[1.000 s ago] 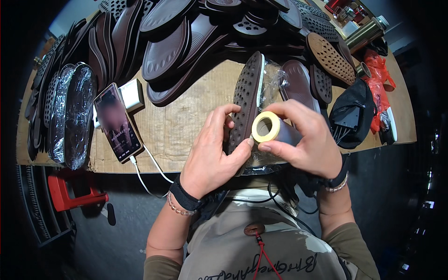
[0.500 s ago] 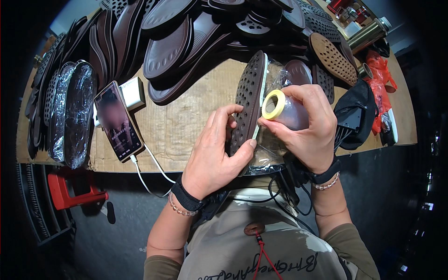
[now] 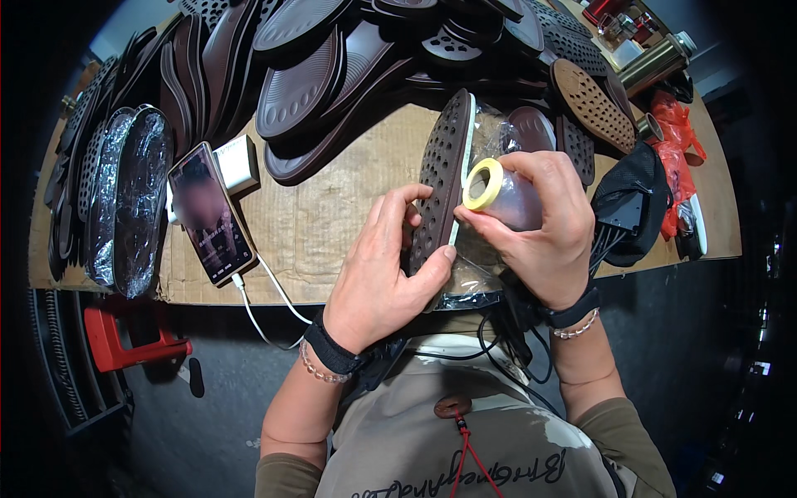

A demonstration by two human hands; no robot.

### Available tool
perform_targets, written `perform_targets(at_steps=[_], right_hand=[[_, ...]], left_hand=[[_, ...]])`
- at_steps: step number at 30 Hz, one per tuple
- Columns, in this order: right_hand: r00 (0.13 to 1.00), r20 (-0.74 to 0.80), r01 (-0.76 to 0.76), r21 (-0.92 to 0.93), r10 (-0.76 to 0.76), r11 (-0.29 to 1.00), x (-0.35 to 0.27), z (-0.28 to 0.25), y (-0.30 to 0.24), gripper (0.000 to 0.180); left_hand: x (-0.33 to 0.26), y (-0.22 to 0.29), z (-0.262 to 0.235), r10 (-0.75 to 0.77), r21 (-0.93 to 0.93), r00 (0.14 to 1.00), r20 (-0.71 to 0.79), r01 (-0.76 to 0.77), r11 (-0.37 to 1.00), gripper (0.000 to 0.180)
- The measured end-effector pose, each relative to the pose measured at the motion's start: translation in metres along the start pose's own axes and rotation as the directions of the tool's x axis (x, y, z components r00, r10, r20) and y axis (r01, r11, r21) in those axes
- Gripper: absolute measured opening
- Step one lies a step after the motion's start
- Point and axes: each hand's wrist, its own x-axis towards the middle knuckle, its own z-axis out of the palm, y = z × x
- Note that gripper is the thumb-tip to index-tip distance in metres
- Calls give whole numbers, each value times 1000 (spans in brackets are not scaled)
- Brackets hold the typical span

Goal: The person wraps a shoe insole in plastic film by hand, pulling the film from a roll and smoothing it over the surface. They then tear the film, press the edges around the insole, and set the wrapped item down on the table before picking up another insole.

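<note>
Worktable [image 3: 307, 224] cardboard-topped; sole heap [image 3: 365, 70] along far side, cut off by upper edge
Brown perforated sole [image 3: 444, 178] tilted on edge near table's front; left hand [image 3: 378, 266] grips it, thumb at pale rim
Clear film [image 3: 496, 129] right of sole, extent hard to make out
Right hand [image 3: 560, 232] closed round film roll [image 3: 516, 203], yellow end beside rim; contact cannot be told
Step in hand, judged: film wrapping at sole; next move calls for firm left hold, taut film
Hidden: some right fingertips, film's free end
</note>
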Motion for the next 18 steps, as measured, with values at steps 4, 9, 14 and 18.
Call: perform_targets(at_steps=[4, 9, 14, 18], right_hand=[[999, 31, -31, -12, 31, 999, 1, 0, -3, 54], [996, 64, -60, -6, 60, 998, 2, 0, -5, 54], [994, 101, -44, 5, 43, 999, 3, 0, -1, 52], [985, 168, -45, 22, 41, 999, 6, -7, -1, 50]], left_hand=[[4, 2, -1, -10, 8, 1000, -7, 10, 1000, 57], [20, 11, -5, -128, 59, 992, -5, 129, 990, 45], [28, 7, -4, -133, 30, 990, -49, 134, 990, 43], [30, 10, -5, -121, 53, 991, -48, 124, 991, 42]])
